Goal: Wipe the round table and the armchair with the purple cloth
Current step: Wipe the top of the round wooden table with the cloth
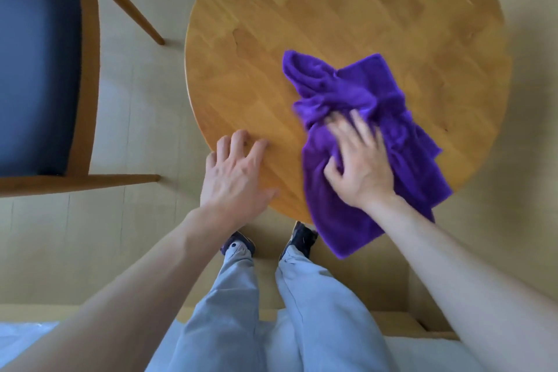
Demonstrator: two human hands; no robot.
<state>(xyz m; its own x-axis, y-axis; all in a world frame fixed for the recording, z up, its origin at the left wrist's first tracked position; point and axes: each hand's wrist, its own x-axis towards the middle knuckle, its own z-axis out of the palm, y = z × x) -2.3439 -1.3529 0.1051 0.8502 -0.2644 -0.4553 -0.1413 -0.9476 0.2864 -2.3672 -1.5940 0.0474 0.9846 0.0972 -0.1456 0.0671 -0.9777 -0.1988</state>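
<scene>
Two spread hands: right hand (360, 167) presses purple cloth (367, 89) onto round table (332, 9), left hand (235, 180) rests on its rim.

Round table (347, 15): wood blocks w/ smooth, slightly glossy finish. Purple cloth (377, 106) on its near right: soft fuzzy fabric, matt, crumpled. Armchair (87, 75) at left: smooth wood frame, dark blue matt seat. Trousers (229, 311): pale woven cloth.

Beige floor (136, 118), gry trousers (317, 305), dk shoes (302, 238).
</scene>
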